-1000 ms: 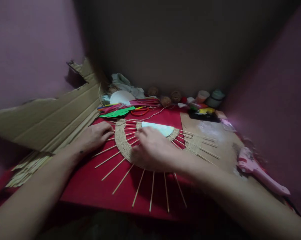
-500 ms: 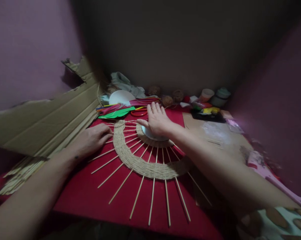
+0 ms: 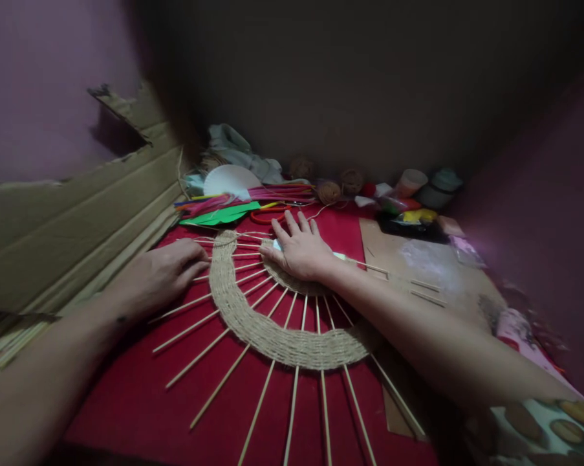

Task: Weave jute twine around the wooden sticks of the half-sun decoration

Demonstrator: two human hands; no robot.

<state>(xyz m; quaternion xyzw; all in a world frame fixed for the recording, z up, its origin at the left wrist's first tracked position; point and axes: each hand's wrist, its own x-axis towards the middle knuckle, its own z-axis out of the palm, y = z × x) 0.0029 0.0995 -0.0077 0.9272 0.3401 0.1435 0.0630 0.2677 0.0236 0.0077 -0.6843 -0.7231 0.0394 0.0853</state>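
Observation:
A half-round woven piece lies on the red table surface, with thin wooden sticks [image 3: 218,392] fanning out from its centre. A wide band of twisted natural twine [image 3: 253,329] is woven across the sticks, and a smaller woven ring [image 3: 292,283] surrounds the pale centre. My right hand [image 3: 304,252] rests flat over that centre, fingers spread, hiding most of it. At the left rim, my left hand [image 3: 178,266] is closed with its fingertips around the end of a stick beside the band. Loose twine strands [image 3: 253,234] run across the upper sticks.
Red-handled scissors [image 3: 267,215], green sheets [image 3: 224,215] and coloured rods [image 3: 282,192] lie behind the piece. Twine balls [image 3: 329,192] and a cup [image 3: 411,183] stand along the back wall. Cardboard [image 3: 127,188] leans at left; a flat board [image 3: 412,272] lies at right.
The view has shifted closer and the woven piece appears larger. My right hand has settled lower over the centre. My left hand stays at the left-hand stick ends.

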